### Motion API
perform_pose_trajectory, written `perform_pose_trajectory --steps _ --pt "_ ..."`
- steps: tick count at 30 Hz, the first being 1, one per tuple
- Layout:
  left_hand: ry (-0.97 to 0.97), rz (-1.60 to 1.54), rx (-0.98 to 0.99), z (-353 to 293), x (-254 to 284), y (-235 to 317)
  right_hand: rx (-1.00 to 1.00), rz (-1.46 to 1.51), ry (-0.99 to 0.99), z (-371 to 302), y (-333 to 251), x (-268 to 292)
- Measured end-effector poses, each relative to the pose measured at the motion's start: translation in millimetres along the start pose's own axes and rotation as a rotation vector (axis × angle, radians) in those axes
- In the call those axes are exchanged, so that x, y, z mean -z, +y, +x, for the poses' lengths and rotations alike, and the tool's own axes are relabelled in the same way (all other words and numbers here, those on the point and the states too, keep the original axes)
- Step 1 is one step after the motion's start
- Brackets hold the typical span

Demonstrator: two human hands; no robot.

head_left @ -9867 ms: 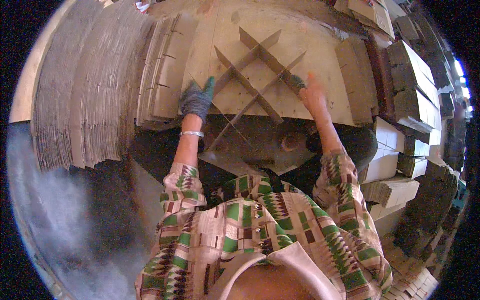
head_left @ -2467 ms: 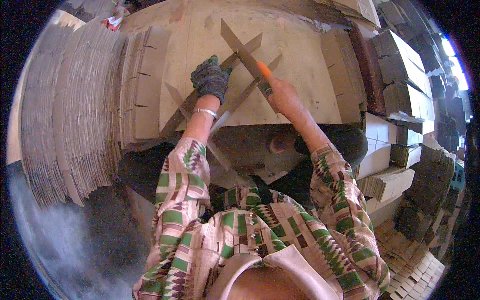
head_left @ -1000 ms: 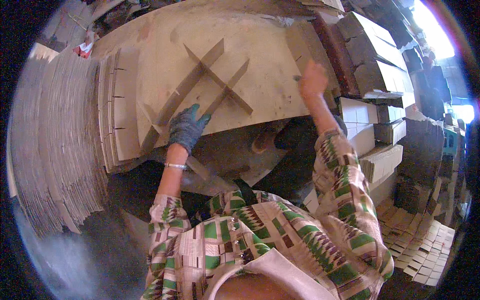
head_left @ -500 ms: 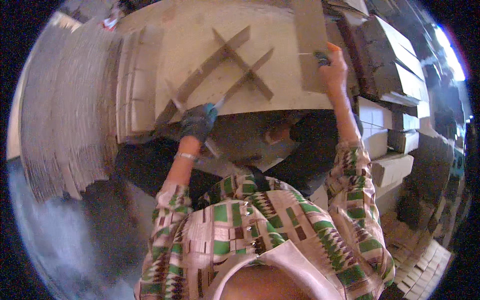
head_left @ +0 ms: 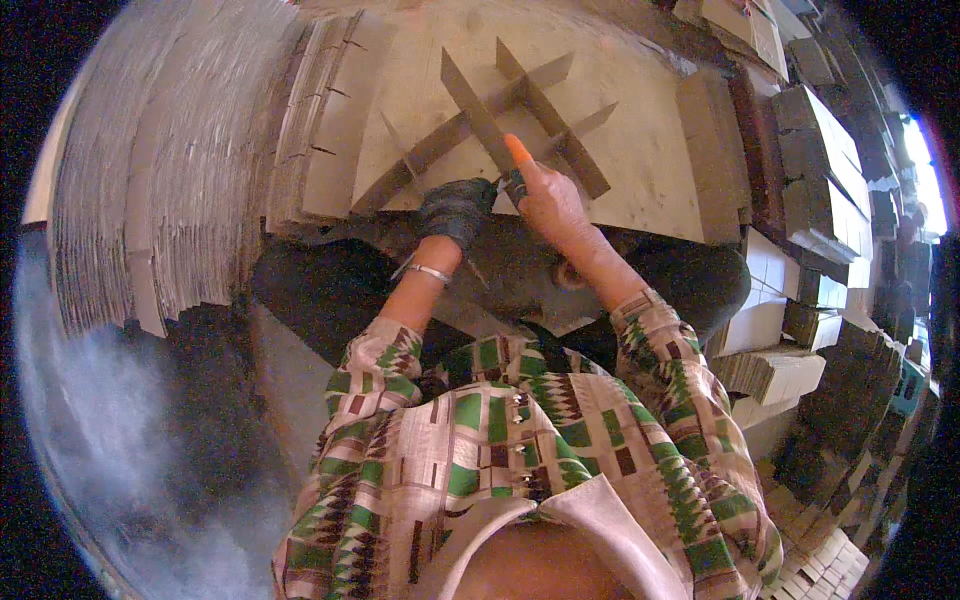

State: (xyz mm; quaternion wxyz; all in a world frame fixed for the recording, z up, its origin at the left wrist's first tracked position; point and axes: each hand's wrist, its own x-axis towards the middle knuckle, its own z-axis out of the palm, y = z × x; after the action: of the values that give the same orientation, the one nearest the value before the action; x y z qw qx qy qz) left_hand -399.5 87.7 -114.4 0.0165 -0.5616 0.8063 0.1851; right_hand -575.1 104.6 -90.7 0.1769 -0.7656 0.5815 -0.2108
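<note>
A lattice of interlocking brown cardboard strips (head_left: 565,130) stands on edge on the pale wooden board (head_left: 650,160) ahead of me. My left hand (head_left: 455,212), in a dark glove, is closed at the near end of one crossing strip; its fingertips are partly hidden. Beside it, my right hand (head_left: 552,205) grips the near end of a long cardboard strip (head_left: 470,100). An orange cover is on its index finger, which lies along that strip. The strip slants away to the far left across the lattice. Another thin strip (head_left: 400,142) stands at the lattice's left.
Tightly packed cardboard sheets (head_left: 170,180) stand in a large row on the left. Slotted cardboard pieces (head_left: 318,120) stand beside the board. A flat cardboard piece (head_left: 708,150) lies at its right edge. Stacked cardboard bundles (head_left: 815,180) rise farther right.
My right hand has come from the board's right side to beside my left hand, bringing a cardboard strip over the lattice. My left hand has shifted slightly right. The view has also shifted.
</note>
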Motion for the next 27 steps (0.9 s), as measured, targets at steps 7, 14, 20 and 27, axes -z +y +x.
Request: perform_pose_trajectory --steps 7,14,20,27 --pt "0.018 -0.003 0.009 9.7 -19.3 -10.0 -0.058 -0.130 -0.139 21.5 -7.9 8.0" --pt "-0.085 -0.190 0.121 4.1 6.6 8.3 -0.078 -0.333 -0.425 21.1 8.4 -14.1" --pt "0.138 -0.340 0.134 5.5 10.2 -25.2 -0.088 -0.182 -0.516 23.4 -8.1 23.7" --pt "0.369 -0.220 0.460 16.3 22.6 -99.9 -0.563 -0.134 0.139 4.4 80.2 30.5"
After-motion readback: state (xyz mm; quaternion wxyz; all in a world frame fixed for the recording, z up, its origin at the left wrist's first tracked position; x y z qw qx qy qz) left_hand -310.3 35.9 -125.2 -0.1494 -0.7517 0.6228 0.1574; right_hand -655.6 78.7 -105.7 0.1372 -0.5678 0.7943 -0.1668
